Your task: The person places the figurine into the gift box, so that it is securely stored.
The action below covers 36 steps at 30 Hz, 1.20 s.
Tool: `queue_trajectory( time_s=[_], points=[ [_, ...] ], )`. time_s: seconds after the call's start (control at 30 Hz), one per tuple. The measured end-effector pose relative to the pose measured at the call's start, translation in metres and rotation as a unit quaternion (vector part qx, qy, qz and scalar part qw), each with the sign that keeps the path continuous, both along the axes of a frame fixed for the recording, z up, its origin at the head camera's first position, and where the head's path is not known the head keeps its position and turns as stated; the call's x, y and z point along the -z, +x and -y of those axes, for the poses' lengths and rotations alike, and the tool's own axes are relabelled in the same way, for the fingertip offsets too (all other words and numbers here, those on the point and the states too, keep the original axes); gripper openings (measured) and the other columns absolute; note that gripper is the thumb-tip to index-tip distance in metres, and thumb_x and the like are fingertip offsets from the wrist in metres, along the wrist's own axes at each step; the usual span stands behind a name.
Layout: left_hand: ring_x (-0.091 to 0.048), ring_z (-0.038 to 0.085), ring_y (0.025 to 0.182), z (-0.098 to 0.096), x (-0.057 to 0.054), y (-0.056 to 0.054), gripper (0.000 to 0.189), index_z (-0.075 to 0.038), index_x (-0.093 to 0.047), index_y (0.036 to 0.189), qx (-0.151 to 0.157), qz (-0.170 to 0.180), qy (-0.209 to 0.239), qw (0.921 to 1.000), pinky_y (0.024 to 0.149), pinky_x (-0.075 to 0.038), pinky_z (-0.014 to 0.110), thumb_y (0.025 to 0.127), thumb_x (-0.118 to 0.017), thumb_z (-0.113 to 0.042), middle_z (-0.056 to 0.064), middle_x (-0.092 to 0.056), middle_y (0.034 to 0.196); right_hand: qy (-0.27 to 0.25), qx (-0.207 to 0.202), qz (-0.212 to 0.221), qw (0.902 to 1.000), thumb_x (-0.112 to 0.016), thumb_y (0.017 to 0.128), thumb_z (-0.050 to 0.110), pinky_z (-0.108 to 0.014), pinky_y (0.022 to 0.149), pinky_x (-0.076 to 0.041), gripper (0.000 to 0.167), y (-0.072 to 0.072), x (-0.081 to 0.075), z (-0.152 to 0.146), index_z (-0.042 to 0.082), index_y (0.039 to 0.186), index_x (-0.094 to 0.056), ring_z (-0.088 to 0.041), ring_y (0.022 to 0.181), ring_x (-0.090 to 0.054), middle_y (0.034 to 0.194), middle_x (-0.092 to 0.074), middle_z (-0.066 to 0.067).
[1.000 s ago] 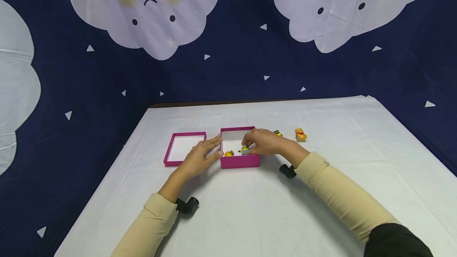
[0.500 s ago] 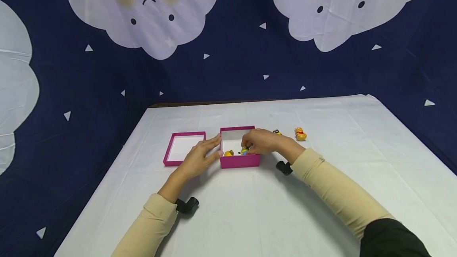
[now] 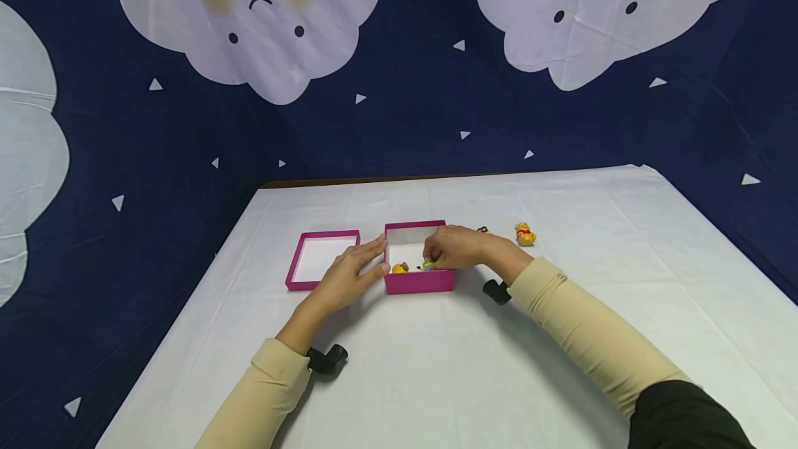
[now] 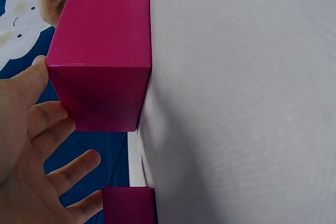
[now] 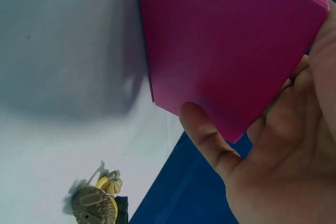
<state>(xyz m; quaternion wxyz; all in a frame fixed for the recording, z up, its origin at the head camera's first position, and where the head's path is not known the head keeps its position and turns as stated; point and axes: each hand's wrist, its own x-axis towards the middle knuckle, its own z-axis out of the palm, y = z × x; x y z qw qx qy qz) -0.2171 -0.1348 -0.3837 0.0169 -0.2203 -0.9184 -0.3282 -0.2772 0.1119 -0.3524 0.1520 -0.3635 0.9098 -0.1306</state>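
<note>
Since a second ago, the small yellow-and-blue toy figure (image 3: 427,265) has dipped a little lower inside the bright pink, open-topped box with a white inside (image 3: 420,283), and the person's right sleeve (image 3: 598,341) has slid a tiny bit. The right hand (image 3: 461,248) reaches over the box's right wall, with fingers bent down at the figure. They hide its top, so one cannot tell if they pinch it. One finger hangs outside that wall.

The left hand (image 3: 349,279) is at the box's left side. Its fingers are spread, and the thumb touches the near corner.

A small round yellow toy (image 3: 399,268) lies in the box, left of the figure. To the left sits a square white lid with a pink rim (image 3: 293,263). On the white-covered bench (image 3: 399,366), past the right hand, are a partly hidden yellow-and-black toy (image 3: 483,231) and an orange-yellow toy bear with a red top (image 3: 525,235).
</note>
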Motion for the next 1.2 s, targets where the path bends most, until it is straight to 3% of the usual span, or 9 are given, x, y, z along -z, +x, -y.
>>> queue_trajectory(
  time_s=[0.73, 1.03, 1.2],
  points=[
    [-0.034, 0.037, 0.139, 0.0013, 0.0011, -0.0011, 0.054, -0.013, -0.045, 0.140, 0.003, 0.003, 0.005, 1.0000, 0.114, -0.022, 0.060, 0.093, -0.056, -0.038, -0.004, -0.038, 0.151, -0.026, -0.002, 0.024, 0.9994, -0.066, 0.085, 0.016, -0.033, 0.093, -0.052, 0.027, -0.0020, 0.0032, -0.0040, 0.006, 0.111, -0.068, -0.015, 0.101, -0.068, 0.107, -0.072, -0.006],
    [-0.036, 0.034, 0.139, 0.0015, 0.0017, -0.0013, 0.054, -0.013, -0.045, 0.140, 0.005, -0.007, 0.004, 1.0000, 0.115, -0.022, 0.056, 0.094, -0.056, -0.037, -0.003, -0.039, 0.150, -0.051, -0.025, 0.015, 0.9983, -0.067, 0.084, 0.017, -0.032, 0.088, -0.054, 0.026, -0.0006, 0.0029, -0.0070, 0.004, 0.107, -0.069, -0.013, 0.094, -0.070, 0.101, -0.074, -0.006],
    [-0.037, 0.034, 0.138, 0.0014, 0.0018, -0.0014, 0.053, -0.013, -0.045, 0.140, 0.004, -0.009, 0.004, 0.9999, 0.115, -0.024, 0.056, 0.093, -0.056, -0.037, -0.003, -0.039, 0.150, -0.045, -0.008, 0.021, 0.9987, -0.068, 0.084, 0.017, -0.033, 0.091, -0.053, 0.026, -0.0005, 0.0036, -0.0061, 0.006, 0.107, -0.069, -0.014, 0.096, -0.069, 0.102, -0.074, -0.005]
  ],
)
